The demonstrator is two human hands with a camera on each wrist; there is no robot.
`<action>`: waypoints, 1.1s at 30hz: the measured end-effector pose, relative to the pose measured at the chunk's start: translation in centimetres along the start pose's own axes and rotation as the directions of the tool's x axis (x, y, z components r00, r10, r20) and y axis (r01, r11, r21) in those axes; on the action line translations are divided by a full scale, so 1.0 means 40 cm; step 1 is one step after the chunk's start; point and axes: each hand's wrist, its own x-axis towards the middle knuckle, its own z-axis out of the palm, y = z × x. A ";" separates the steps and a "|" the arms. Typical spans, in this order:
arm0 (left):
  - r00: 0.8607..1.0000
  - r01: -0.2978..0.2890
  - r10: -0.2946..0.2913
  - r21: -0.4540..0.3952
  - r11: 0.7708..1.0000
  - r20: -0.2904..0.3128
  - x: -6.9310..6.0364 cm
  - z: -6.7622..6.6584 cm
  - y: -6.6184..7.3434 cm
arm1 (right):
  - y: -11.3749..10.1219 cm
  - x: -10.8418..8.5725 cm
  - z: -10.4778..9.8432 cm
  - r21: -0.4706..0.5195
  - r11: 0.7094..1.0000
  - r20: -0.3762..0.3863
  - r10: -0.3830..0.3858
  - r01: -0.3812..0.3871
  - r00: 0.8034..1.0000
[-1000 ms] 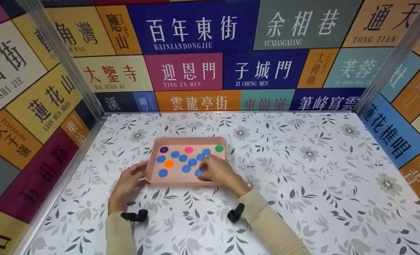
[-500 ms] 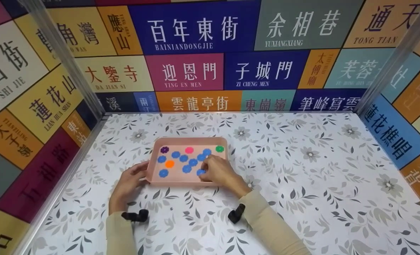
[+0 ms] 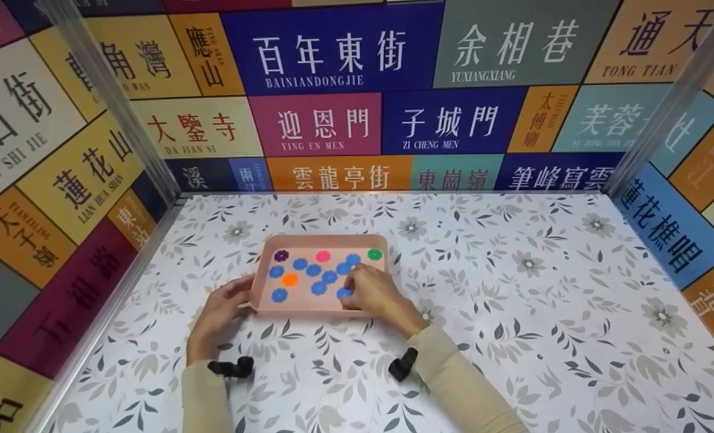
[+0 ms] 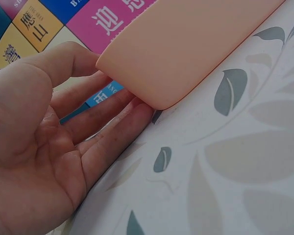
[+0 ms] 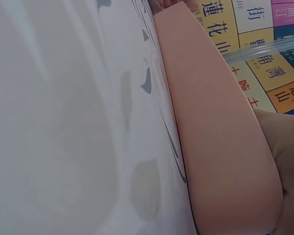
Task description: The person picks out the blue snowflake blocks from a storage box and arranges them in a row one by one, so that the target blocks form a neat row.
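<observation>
A pink tray (image 3: 308,312) lies on the table, holding several small blue notched discs (image 3: 279,295) and single purple (image 3: 281,256), pink (image 3: 323,257), orange (image 3: 289,279) and green (image 3: 375,255) ones. My left hand (image 3: 223,310) rests against the tray's left end; the left wrist view shows its relaxed fingers (image 4: 108,115) touching the outside of the corner. Inside the tray's right front part, my right hand (image 3: 376,293) has curled fingers with the tips pinching a blue disc (image 3: 344,294), partly covered. In the right wrist view the tray wall hides those fingertips.
The table (image 3: 513,337) wears a white cover with grey leaves and flowers. Walls of coloured sign panels (image 3: 314,54) rise behind and at both sides, with clear posts (image 3: 651,108) at the corners. A black strap-on camera (image 3: 233,367) sits at each wrist.
My right hand has shifted slightly to the right, and the blue disc under its fingertips has slid the same way. The left hand and the tray look unmoved; the head view drifts a little.
</observation>
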 end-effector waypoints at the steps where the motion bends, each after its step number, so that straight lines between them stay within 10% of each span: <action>1: 1.000 -0.001 0.001 -0.001 1.000 0.001 0.000 0.000 0.000 | 0.000 0.000 0.000 0.002 1.000 0.000 0.002 -0.002 1.000; 33: 0.999 -0.037 0.037 -0.033 0.999 0.007 0.000 -0.001 -0.007 | -0.006 -0.002 -0.045 -0.043 0.999 -0.091 0.001 -0.005 0.996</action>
